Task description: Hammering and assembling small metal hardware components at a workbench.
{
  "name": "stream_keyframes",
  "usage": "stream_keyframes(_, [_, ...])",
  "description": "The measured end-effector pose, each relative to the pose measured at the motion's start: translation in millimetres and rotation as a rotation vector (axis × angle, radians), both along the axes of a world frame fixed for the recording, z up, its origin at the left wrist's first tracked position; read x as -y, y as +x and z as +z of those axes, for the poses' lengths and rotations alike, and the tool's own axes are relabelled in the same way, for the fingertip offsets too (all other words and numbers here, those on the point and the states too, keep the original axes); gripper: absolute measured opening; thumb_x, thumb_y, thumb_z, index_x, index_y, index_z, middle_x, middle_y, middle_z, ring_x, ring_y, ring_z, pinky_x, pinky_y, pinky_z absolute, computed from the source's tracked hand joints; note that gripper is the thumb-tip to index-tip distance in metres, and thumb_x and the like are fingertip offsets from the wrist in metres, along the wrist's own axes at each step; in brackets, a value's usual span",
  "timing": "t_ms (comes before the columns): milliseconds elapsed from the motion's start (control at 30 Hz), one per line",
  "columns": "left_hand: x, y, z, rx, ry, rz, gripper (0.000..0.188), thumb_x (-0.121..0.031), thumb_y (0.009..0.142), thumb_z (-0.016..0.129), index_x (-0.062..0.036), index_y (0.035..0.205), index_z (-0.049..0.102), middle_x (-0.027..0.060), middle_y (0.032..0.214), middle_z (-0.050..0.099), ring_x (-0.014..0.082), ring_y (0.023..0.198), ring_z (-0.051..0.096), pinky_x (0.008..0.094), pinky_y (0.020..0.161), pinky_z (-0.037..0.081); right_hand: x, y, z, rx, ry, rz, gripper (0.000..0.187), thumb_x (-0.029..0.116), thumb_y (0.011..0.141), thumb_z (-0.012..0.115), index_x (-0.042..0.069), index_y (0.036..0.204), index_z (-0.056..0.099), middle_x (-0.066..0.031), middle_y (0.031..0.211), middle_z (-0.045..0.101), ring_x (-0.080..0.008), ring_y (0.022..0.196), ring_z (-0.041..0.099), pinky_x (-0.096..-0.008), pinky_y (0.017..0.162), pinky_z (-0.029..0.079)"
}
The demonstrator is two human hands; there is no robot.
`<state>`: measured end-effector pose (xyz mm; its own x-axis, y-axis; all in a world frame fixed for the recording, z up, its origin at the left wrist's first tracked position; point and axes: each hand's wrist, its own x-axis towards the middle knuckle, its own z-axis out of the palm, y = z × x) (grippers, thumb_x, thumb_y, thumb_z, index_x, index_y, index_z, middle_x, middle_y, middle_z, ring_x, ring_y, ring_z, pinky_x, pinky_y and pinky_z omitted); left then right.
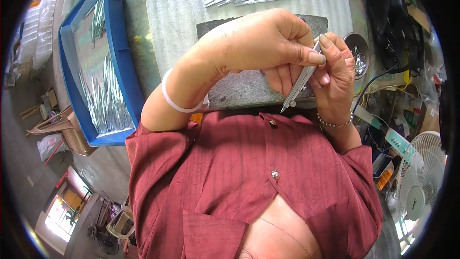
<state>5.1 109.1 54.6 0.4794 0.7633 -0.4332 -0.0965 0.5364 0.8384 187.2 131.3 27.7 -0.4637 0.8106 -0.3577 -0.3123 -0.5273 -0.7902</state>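
A slim silver metal tool [300, 82], sharply pointed at one end, slants between the hands [263, 41].

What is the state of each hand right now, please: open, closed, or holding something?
Left hand: holding the slim silver tool, thumb pressed on it.
Right hand: pinching the same tool near its upper end.

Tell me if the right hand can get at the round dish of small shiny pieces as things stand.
Probably yes: the round dish sits close beside the right hand, with nothing seen between them. Its fingers are on the slim silver tool, though, so it may need to let go first.
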Motion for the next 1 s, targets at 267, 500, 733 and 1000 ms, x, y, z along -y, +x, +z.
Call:
stream_keyframes(267, [13.9,7.4,-0.6,0.128,-0.084,0.026,0.024,-0.022,0.089,0.062,-0.0002,0.084,0.056,0.0070,0.061,0.062,0.0124,0.048,0.061,0.0206,0.042,0.049,13.9,6.9,9.3,0.000,0.020,0.031,0.016,0.015,0.092,0.056,0.007,0.078,0.053,0.0023,0.060,0.051,0.0001,0.040,0.036,-0.0155,0.036,0.028])
stream_keyframes(500, [41.0,9.6,-6.9,0.160,-0.138,0.135,0.021,-0.019,0.088,0.063,0.0000,0.084,0.055,0.0069,0.063,0.062,0.0126,0.050,0.062,0.0203,0.041,0.049,21.4,6.4,0.7,-0.009,-0.037,0.117,0.015,0.014,0.092,0.056,0.004,0.080,0.054,0.0002,0.061,0.053,-0.0011,0.040,0.038,-0.0160,0.035,0.029])
stream_keyframes(733, [49.8,4.2,-13.1,0.132,-0.165,0.162,0.023,-0.021,0.088,0.064,-0.0004,0.084,0.056,0.0059,0.063,0.062,0.0120,0.050,0.062,0.0198,0.041,0.049,25.3,-0.2,-2.8,0.033,-0.063,0.170,0.017,0.014,0.091,0.057,0.006,0.076,0.054,0.0016,0.062,0.051,-0.0006,0.041,0.038,-0.0164,0.036,0.029])
stream_keyframes(1000, [47.8,3.4,-20.4,0.194,-0.159,0.178,0.023,-0.023,0.088,0.064,-0.0010,0.084,0.058,0.0050,0.062,0.061,0.0122,0.049,0.063,0.0187,0.041,0.049,25.2,-1.9,-4.9,0.036,-0.088,0.151,0.018,0.015,0.091,0.057,0.007,0.075,0.053,0.0025,0.062,0.050,-0.0002,0.042,0.037,-0.0156,0.036,0.029])
